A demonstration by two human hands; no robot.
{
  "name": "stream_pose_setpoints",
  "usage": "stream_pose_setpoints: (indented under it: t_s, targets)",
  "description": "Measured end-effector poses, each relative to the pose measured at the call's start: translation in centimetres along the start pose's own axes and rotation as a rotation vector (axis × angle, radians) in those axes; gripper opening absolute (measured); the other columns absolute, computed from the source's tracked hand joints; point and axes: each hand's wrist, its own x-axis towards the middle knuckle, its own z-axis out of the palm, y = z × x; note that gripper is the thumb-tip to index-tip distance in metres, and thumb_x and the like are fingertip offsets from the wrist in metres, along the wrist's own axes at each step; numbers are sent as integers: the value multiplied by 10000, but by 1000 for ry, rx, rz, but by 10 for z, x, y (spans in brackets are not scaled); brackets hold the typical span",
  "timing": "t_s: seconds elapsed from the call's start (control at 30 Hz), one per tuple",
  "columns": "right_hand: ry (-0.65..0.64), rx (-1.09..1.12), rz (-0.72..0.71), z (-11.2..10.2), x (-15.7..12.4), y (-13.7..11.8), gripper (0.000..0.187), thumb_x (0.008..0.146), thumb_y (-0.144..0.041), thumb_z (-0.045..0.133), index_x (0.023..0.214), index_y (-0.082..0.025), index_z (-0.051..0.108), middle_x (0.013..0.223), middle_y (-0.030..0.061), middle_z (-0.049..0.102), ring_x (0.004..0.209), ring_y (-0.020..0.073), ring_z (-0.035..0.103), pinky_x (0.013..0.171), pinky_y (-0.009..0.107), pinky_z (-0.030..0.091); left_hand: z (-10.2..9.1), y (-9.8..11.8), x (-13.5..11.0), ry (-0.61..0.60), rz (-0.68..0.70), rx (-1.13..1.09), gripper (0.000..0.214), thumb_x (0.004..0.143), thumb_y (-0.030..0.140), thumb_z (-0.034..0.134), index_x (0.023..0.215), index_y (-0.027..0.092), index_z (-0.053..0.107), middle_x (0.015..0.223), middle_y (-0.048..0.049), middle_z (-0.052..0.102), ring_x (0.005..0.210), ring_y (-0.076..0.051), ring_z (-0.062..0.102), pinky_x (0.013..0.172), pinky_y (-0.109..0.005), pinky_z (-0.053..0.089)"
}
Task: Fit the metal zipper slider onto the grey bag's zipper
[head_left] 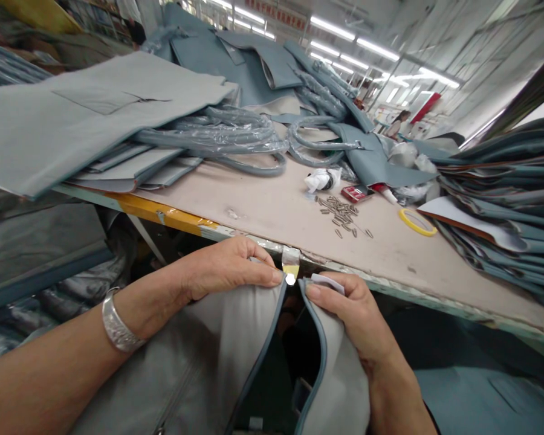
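My left hand (236, 266), with a silver bracelet on its wrist, pinches the upper corner of a light grey fabric piece (240, 320) edged in blue-grey. My right hand (349, 302) grips the facing edge of a second light grey fabric piece (344, 368), also with blue-grey edging. A small white piece (329, 283) shows beside the right fingers. Between the two edges is a dark gap that widens downward. Whether both pieces join lower down I cannot tell. A zipper (176, 393) runs along the left piece.
Just beyond my hands is the edge of a worktable (263, 211). On it lie small metal pieces (342, 212), a yellow tape roll (417, 222), a red box (356, 193) and plastic-wrapped handles (217, 130). Stacked blue-grey panels (503, 199) stand at the right, a large grey panel (95, 115) at the left.
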Motion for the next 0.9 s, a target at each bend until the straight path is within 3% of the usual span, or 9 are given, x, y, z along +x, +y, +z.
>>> stream_pose_setpoints:
  t_s: [0.33, 0.9]
  targets:
    - [-14, -134, -9, -1, 4, -2, 483, 724, -504, 789, 620, -131, 500, 571, -34, 341, 531, 62, 263, 498, 230, 158, -1, -2, 0, -16, -31, -22, 330, 721, 431, 742, 701, 110, 666, 595, 19, 486, 544, -71, 357, 491, -178, 243]
    - [-50, -172, -42, -4, 13, -5, 477, 731, -521, 784, 637, -128, 530, 565, -31, 352, 516, 68, 289, 479, 218, 188, 2, 0, 1, -2, -13, -20, 294, 713, 403, 721, 691, 115, 667, 593, 22, 491, 540, -71, 361, 485, -178, 250]
